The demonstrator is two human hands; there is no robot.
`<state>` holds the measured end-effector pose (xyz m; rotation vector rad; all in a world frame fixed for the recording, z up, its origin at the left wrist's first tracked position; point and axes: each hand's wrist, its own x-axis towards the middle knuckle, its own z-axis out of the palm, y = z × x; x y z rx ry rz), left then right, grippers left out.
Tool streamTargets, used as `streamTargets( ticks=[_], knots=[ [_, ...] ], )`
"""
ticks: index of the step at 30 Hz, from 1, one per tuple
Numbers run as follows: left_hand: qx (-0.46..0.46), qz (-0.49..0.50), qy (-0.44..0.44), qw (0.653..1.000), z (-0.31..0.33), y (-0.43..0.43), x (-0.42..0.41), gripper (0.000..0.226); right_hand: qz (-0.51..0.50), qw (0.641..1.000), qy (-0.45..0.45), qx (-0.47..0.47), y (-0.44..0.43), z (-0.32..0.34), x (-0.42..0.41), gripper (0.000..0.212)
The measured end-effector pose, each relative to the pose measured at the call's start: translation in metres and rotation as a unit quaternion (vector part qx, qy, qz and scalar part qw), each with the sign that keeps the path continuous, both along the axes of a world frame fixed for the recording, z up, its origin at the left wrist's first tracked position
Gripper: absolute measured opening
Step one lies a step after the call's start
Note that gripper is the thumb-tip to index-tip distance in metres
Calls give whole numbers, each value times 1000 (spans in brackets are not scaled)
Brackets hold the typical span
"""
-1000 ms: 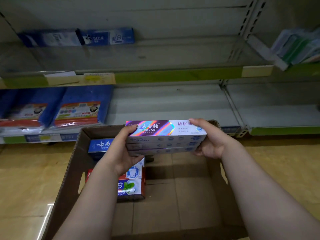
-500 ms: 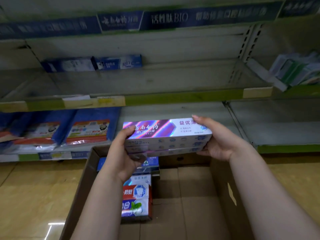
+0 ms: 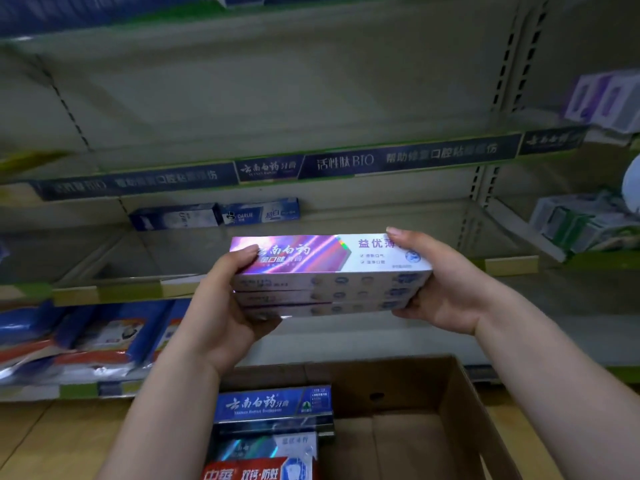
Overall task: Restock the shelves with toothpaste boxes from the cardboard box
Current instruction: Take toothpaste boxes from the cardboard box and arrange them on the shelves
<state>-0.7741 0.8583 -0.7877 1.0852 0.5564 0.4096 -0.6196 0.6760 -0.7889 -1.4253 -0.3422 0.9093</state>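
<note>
Toothpaste boxes (image 3: 329,271), three stacked flat, run left to right: the left hand (image 3: 221,306) grips one end, the right hand (image 3: 440,282) the other, fingers curled round. They hang above the cardboard box (image 3: 464,410), with the shelf (image 3: 446,223) straight ahead beyond them.

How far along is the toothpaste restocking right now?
Early, it seems. Done: only two blue boxes lie at the back of the middle shelf. In hand: the left hand and right hand grip the ends of a stack of three purple boxes, held above the cardboard box in front of that shelf. Left: placing the stack, then the blue box, the red box and others around them.
</note>
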Motion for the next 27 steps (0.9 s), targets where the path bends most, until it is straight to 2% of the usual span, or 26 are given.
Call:
streamTargets(
  ticks=[5,9,11,14,18,22,27],
  knots=[
    [3,9,-16,1000,37,-4,8,43,-4,1000,-21,-7,-2,45,3,40],
    [-11,5,-46,999,81,-4,10,26,-1,999,-34,10,-5,96,3,47],
    [-14,-9,-50,999,113,-2,11,31,1,999,-40,7,-8,131,-1,46],
    [-40,-11,-45,998,152,-7,9,36,-21,999,-26,-22,-18,178,-9,35],
    [-47,-32,-44,997,229,-22,12,39,-44,997,-49,-42,-37,265,-13,50],
    [-31,-53,-53,997,311,-35,9,41,-67,996,-45,-38,-55,352,-26,33],
    [-45,-68,-27,996,395,-53,-9,43,-80,996,-31,-39,-80,437,-50,43]
  ],
)
